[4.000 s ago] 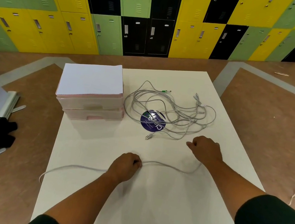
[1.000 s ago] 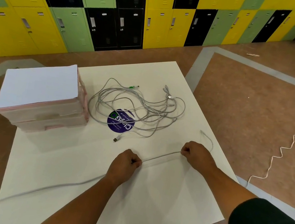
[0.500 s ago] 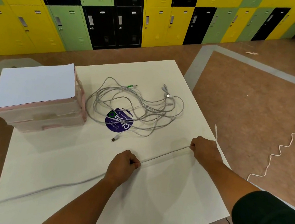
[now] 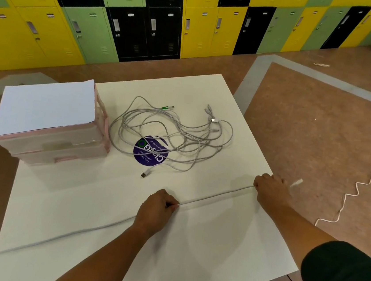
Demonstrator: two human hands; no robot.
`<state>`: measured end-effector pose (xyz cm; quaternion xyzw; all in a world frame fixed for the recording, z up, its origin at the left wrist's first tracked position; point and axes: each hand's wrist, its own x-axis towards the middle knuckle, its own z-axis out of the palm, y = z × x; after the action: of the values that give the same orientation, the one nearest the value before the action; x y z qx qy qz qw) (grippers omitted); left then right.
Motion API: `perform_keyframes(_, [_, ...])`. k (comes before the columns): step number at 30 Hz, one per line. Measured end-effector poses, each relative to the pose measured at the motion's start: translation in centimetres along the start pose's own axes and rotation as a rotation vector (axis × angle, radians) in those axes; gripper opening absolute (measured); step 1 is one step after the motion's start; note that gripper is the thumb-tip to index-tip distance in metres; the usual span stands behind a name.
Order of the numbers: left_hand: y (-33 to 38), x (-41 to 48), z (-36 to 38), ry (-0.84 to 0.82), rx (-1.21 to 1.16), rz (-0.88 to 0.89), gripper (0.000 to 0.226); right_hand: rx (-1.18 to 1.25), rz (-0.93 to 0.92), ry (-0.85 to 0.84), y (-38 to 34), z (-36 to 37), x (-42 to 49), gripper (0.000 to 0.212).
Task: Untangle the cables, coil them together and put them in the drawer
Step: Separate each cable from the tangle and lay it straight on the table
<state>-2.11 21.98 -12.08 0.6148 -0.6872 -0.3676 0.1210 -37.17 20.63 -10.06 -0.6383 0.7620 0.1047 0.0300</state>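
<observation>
Both hands, left hand (image 4: 157, 208) and right hand (image 4: 271, 189), pinch one thin grey cable (image 4: 216, 196) taut in curled fingers.

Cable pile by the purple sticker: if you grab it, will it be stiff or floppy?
Probably floppy: the cable pile lies in loose, limp loops flat on the table. It would likely lift as one clump, since its strands cross over each other. Probably light too: its strands look thin, like the cable held between left hand and right hand.
</observation>
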Motion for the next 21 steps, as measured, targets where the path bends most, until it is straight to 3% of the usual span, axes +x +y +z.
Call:
perform_keyframes(12, [1.0,-0.5,0.0,-0.007,0.112,0.125,0.014,0.157,0.061,0.081,1.6,-0.5,0.1,0.028])
perform_keyframes(17, [1.1,-0.4,0.3,-0.015,0.149,0.187,0.020,0.238,0.109,0.227,2.2,-1.1,0.3,0.032])
perform_keyframes(21, [1.2,-0.2,0.4,-0.017,0.158,0.180,0.017,0.205,0.044,0.361,2.8,-1.1,1.1,0.042])
